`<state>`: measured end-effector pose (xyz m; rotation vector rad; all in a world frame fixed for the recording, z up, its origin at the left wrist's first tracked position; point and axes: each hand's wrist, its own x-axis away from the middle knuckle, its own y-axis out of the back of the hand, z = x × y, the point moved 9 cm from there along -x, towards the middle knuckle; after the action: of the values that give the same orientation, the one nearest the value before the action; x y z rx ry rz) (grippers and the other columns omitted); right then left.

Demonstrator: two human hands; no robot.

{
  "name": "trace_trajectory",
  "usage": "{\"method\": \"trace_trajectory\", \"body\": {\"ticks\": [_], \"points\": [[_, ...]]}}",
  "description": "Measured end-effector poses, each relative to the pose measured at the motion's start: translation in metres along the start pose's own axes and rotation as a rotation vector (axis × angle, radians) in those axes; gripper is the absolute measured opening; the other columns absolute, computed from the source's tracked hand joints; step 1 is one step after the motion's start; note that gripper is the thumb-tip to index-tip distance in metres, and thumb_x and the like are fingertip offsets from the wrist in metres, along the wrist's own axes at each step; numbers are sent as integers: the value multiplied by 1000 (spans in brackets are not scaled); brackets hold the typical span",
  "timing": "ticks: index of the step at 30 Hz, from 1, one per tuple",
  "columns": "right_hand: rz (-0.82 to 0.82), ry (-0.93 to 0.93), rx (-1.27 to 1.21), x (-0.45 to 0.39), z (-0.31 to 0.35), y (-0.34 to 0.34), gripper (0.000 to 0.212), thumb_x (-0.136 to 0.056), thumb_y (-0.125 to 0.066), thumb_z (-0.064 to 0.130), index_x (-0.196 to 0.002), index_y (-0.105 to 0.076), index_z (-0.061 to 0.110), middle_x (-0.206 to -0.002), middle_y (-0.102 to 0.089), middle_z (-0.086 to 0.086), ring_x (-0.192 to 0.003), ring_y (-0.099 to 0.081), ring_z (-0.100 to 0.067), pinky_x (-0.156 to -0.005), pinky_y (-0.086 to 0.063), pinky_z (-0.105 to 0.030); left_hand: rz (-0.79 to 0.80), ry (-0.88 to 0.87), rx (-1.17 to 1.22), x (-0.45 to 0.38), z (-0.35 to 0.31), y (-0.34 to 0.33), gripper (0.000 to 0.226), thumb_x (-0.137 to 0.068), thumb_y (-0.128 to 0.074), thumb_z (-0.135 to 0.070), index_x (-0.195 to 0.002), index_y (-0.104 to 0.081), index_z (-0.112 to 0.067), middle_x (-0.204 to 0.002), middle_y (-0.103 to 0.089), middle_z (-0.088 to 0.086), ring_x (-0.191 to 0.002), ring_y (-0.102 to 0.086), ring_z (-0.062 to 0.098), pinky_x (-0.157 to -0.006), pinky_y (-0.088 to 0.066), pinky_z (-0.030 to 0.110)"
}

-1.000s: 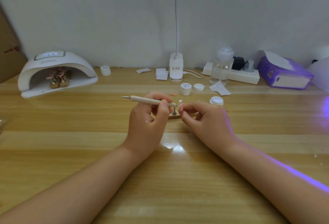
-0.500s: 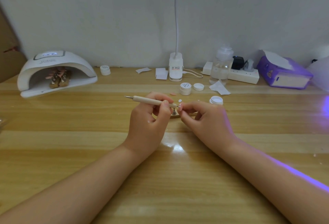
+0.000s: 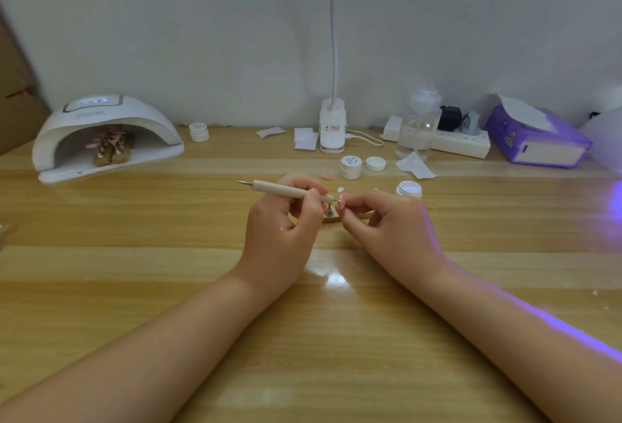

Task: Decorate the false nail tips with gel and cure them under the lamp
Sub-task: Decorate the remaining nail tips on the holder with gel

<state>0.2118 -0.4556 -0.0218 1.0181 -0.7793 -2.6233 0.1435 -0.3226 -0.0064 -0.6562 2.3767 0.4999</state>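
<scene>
My left hand (image 3: 281,230) grips a wooden dotting pen (image 3: 286,189), its metal tip pointing right at a small pink nail tip (image 3: 340,202). My right hand (image 3: 390,227) pinches that nail tip between thumb and forefinger, just above a small wooden stand (image 3: 331,218) on the table. A white curing lamp (image 3: 101,135) stands at the far left with its display lit; inside it sits a wooden holder with several pink nail tips (image 3: 109,148). An open gel jar (image 3: 409,188) sits right of my hands. A loose white tip (image 3: 340,189) and a pink tip (image 3: 326,177) lie behind them.
A closed jar (image 3: 350,167) and a loose lid (image 3: 375,163) sit behind my hands. Further back stand a desk lamp base (image 3: 332,128), a clear bottle (image 3: 419,123), a power strip (image 3: 451,143), a purple tissue box (image 3: 535,136), paper scraps (image 3: 415,167) and another jar (image 3: 198,131).
Both hands stay almost still; the pen tip remains at the nail tip, with only a slight shift of the pen.
</scene>
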Motion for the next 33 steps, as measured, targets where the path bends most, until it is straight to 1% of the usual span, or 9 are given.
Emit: {"method": "trace_trajectory", "body": {"ticks": [4, 8, 11, 16, 18, 21, 23, 27, 33], "points": [[-3, 5, 4, 0, 0, 1, 9, -82, -71, 18, -87, -75, 24, -79, -71, 13, -56, -53, 11, -57, -43, -19, 2, -1, -7, 0, 0, 0, 15, -87, -49, -18, -81, -58, -29, -74, -66, -20, -67, -64, 9, -60, -50, 22], [-6, 10, 1, 0, 0, 1, 10, -81, -71, 17, -87, -75, 23, -79, -71, 13, -55, -53, 10, -57, -45, -21, -3, -4, 5, -1, 1, 1, 11, -86, -48, -26, -82, -59, -27, -75, -67, -18, -67, -64, 12, -60, -51, 28], [-9, 11, 5, 0, 1, 1, 9, -81, -71, 17, -87, -75, 23, -79, -71, 13, -56, -53, 12, -57, -44, -19, -7, 5, -1, -1, 1, 1, 13, -87, -49, -19, -82, -59, -26, -75, -67, -16, -67, -64, 13, -60, -51, 30], [0, 14, 6, 0, 2, 1, 10, -82, -71, 16, -88, -75, 22, -80, -72, 13, -57, -52, 14, -58, -43, -18, -8, 5, -7, 0, 0, 0, 15, -87, -49, -17, -81, -58, -28, -74, -66, -19, -67, -64, 14, -60, -50, 30], [5, 12, 11, 1, 2, 1, 10, -82, -71, 16, -88, -75, 23, -80, -71, 13, -58, -52, 14, -58, -41, -16, -10, 1, -6, 0, 0, 1, 13, -88, -50, -20, -81, -58, -28, -75, -66, -19, -68, -64, 15, -61, -50, 30], [2, -4, 7, 0, 0, 1, 10, -82, -70, 17, -88, -75, 24, -79, -71, 13, -57, -52, 13, -58, -42, -18, -13, -2, 2, 0, 0, 1, 11, -87, -49, -26, -81, -58, -30, -76, -66, -19, -69, -64, 18, -61, -50, 28], [-2, -1, 9, 1, 0, 1, 10, -82, -70, 17, -88, -75, 24, -79, -71, 13, -55, -52, 12, -58, -43, -20, -16, 2, 4, -1, 0, 1, 12, -88, -50, -23, -81, -58, -29, -76, -66, -20, -68, -64, 17, -61, -50, 29], [-6, -2, 4, 1, 0, 1, 10, -82, -71, 18, -89, -75, 24, -79, -71, 13, -55, -52, 11, -58, -44, -21, -10, -14, 19, -1, -1, 1, 13, -84, -46, -35, -82, -58, -30, -75, -66, -20, -67, -64, 14, -61, -50, 27], [-12, 8, 2, 1, 1, 2, 11, -81, -71, 16, -88, -75, 23, -79, -71, 13, -56, -53, 11, -58, -43, -20, -8, -23, 23, -1, -1, 0, 14, -83, -45, -35, -82, -58, -29, -74, -66, -20, -67, -64, 14, -60, -49, 26]]}}
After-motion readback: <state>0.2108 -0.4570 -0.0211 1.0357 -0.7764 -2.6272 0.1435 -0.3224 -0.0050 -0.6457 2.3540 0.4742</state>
